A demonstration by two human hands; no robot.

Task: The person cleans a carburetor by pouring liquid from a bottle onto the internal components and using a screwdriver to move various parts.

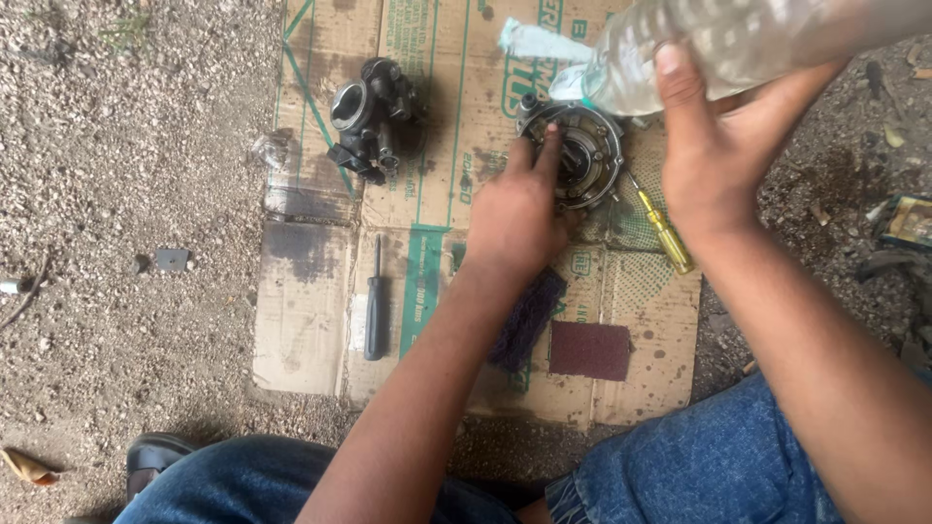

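My left hand (pixel 515 213) rests on a round metal engine part (pixel 587 150) lying on flattened cardboard (pixel 311 311), fingers pressed to its near left rim. My right hand (pixel 714 146) grips a clear plastic bottle (pixel 709 44), tipped on its side with the neck pointing left. A pale cloth scrap (pixel 544 47) sits at the bottle's mouth, just above the round part. Whether liquid is coming out I cannot tell.
A dark carburettor body (pixel 374 116) stands on the cardboard at the left. A black-handled screwdriver (pixel 376 301) and a yellow-handled screwdriver (pixel 665 233) lie on it, with two dark abrasive pads (pixel 589 349) near my knees. Gravel ground surrounds the cardboard; a small box (pixel 911 221) lies at right.
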